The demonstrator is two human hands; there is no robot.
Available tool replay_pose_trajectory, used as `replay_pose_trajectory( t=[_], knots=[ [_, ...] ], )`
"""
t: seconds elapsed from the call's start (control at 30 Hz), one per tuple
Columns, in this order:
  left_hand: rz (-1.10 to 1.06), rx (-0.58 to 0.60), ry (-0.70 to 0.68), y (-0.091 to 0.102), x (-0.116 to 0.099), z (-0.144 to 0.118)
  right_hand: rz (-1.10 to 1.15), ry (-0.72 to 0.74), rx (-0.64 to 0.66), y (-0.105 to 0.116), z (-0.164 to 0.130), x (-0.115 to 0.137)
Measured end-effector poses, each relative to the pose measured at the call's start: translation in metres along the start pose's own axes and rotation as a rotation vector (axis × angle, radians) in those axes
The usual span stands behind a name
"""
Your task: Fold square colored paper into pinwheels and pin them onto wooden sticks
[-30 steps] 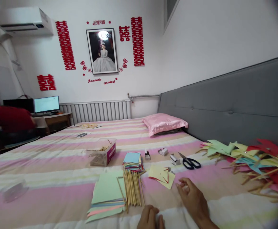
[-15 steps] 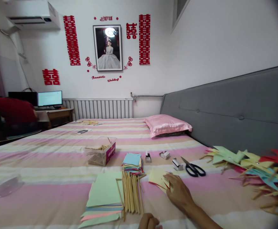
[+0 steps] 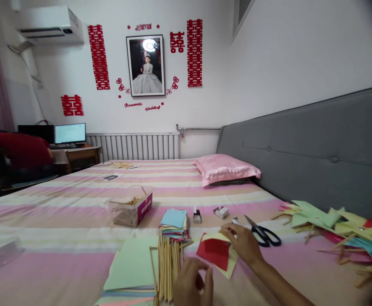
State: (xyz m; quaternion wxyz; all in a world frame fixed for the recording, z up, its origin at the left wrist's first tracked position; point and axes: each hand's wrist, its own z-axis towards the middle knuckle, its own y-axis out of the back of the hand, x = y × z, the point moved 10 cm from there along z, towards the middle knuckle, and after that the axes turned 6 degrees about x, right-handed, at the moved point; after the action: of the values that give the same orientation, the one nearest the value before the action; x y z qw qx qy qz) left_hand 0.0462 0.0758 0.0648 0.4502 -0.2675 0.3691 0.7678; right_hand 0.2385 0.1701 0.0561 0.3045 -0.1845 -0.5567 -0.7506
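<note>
Right hand (image 3: 243,244) pinches the red-and-yellow paper (image 3: 214,253), scissors (image 3: 257,230) just beside; left hand (image 3: 190,280), finger and thumb apart, partly blocks the sticks (image 3: 166,267).

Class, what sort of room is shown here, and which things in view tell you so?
Most likely a bedroom in a home: a padded grey headboard, a pink pillow and a striped bedspread point to it.
</note>
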Motion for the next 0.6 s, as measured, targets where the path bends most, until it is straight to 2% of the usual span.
replay_pose_trajectory(
  t=[0.1,0.2,0.27,0.33,0.4,0.5,0.6],
  knots=[
    [-0.133,0.019,0.133,-0.010,-0.002,0.050,0.081,0.005,-0.050,0.025,0.017,-0.003],
    [-0.309,-0.066,0.298,-0.022,0.024,0.089,0.218,-0.002,-0.092,0.049,0.031,-0.008],
    [-0.433,-0.130,0.390,-0.035,0.049,0.102,0.345,-0.012,-0.094,0.058,0.040,-0.014],
    [-0.553,-0.152,0.459,-0.056,0.071,0.104,0.474,-0.030,-0.070,0.061,0.046,-0.021],
    [-0.667,-0.115,0.528,-0.082,0.088,0.097,0.584,-0.051,-0.027,0.054,0.051,-0.030],
    [-0.806,0.015,0.642,-0.122,0.099,0.078,0.695,-0.084,0.055,0.032,0.055,-0.045],
    [-0.914,0.128,0.735,-0.144,0.100,0.064,0.752,-0.097,0.127,0.009,0.058,-0.059]
  ],
)
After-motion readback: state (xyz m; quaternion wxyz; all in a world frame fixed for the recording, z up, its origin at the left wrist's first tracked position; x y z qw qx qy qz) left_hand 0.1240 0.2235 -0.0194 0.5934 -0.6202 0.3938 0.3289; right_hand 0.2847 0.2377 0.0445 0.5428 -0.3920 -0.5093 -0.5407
